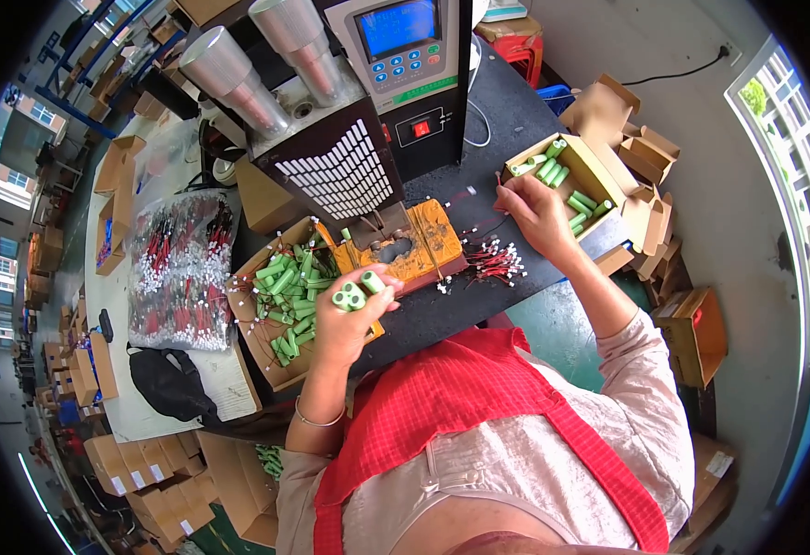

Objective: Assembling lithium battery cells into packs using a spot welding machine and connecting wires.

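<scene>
My left hand (pixel 338 335) is closed around several green cylindrical battery cells (pixel 349 297), their pale round ends facing up. It is just in front of an orange, dark-stained fixture block (pixel 435 239) under the machine. My right hand (pixel 536 215) is pinched at the fingertips on what looks like a thin wire lead (pixel 499 178), beside a cardboard box (pixel 602 220) of green cells. A pile of red and black leads with white connectors (pixel 497 263) lies on the black bench below that hand. At the left, an open carton (pixel 259 363) holds many wired green cells.
A black machine with a blue screen (pixel 399 30) and two metal cylinders (pixel 229 79) rises behind the fixture. On the left table are a clear bag of wire leads (pixel 181 268) and a black pouch (pixel 166 381). Empty cartons (pixel 647 153) are stacked at the right.
</scene>
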Tool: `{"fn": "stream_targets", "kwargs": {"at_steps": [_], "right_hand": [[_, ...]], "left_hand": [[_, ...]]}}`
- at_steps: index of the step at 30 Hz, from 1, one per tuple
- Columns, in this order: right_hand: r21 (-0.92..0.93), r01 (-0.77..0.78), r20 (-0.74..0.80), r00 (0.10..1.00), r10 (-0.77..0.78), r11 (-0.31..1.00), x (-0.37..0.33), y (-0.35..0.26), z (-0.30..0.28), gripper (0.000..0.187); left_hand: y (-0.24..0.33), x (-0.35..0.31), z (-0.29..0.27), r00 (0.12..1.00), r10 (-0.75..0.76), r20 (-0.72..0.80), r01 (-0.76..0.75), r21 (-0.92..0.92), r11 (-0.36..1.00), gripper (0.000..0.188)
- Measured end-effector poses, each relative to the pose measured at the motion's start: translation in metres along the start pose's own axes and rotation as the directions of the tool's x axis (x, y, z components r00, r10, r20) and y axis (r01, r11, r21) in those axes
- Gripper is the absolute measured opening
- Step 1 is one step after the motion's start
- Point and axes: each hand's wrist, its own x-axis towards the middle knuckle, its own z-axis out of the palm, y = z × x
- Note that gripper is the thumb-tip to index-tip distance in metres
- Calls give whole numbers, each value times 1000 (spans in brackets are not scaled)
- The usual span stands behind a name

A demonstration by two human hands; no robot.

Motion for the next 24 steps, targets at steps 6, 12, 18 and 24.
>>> {"fn": "stream_targets", "kwargs": {"at_steps": [6,12,18,24], "right_hand": [[391,65,-99,995,-28,918,-18,-24,11,18],[76,-130,69,990,125,989,-2,-3,6,15],[301,-248,253,952,174,921,4,-5,-2,24],[-171,-166,215,956,201,971,2,3,-15,35]], "left_hand": [[-11,6,29,997,-71,30,75,-189,979,34],[-18,12,32,998,-68,18,70,-196,978,34],[-23,11,31,997,-78,27,82,-203,976,36],[-21,11,35,994,-105,27,108,-179,978,35]]}}
